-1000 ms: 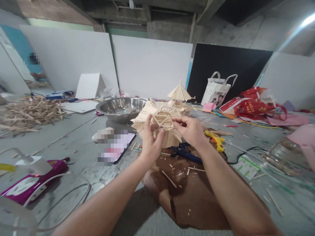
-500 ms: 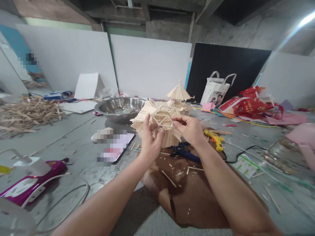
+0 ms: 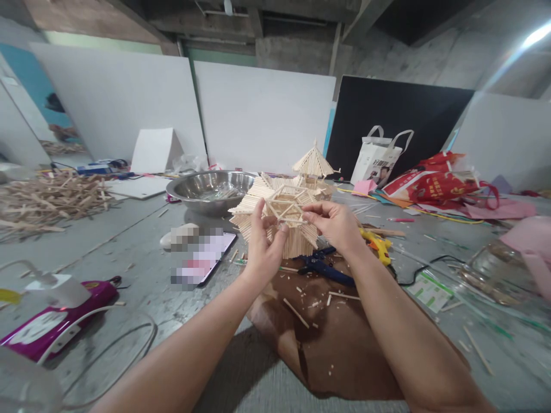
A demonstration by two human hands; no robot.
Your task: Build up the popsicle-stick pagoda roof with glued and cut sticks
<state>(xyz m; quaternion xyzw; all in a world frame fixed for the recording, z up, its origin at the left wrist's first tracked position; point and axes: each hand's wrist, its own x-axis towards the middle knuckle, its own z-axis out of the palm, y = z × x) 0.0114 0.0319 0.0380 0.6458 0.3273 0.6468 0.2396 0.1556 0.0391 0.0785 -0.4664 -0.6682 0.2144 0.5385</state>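
Note:
A small pavilion model [image 3: 245,201] of thin wooden sticks stands in front of me, with layered, slatted eaves. Over its top is an open frame of wooden sticks [image 3: 284,202]. My left hand [image 3: 267,244] grips the near left edge of this frame between thumb and fingers, the index finger pointing up. At the frame's right side, my right hand [image 3: 333,225] pinches it with thumb and forefinger. My fingers hide some of the joints. Below the right hand lie blue-handled pliers [image 3: 329,269], and a yellow glue gun [image 3: 376,245] is beside that wrist.
Brown paper [image 3: 344,344] with stick scraps covers the table's front. To the left are a phone [image 3: 210,258], a steel bowl [image 3: 189,192], a purple power strip [image 3: 94,295] and a stick pile [image 3: 51,201]. A pointed stick roof [image 3: 314,160] stands behind; a glass jar [image 3: 491,275] sits right.
My right hand has shifted very slightly to the right, still pinching the frame. The left hand and the model look almost unmoved.

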